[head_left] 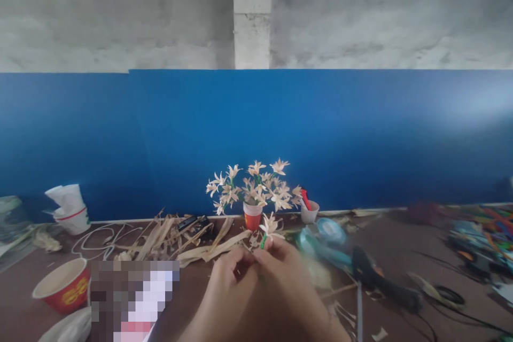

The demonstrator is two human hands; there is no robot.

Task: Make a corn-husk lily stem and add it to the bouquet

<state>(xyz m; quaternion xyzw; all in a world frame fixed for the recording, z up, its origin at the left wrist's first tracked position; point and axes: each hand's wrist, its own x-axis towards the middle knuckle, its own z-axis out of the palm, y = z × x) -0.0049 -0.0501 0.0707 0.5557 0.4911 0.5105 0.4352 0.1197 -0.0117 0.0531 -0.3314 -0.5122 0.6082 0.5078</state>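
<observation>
A pale handmade flower with a short green-wrapped stem stands up between the fingers of my right hand. That hand is closed in a pinch around the stem's lower part. My left hand is closed too, its fingertips meeting the right thumb just below the flower; what they hold, if anything, is hidden. Just beyond the hands, a red and white paper cup holds a bunch of similar pale flowers on green stems.
Dried husk strips lie behind and left of my hands. A red paper bowl and a white cup are at left. Rightward are ribbon rolls, a small cup with a red-handled tool, and a dark glue-gun-like tool.
</observation>
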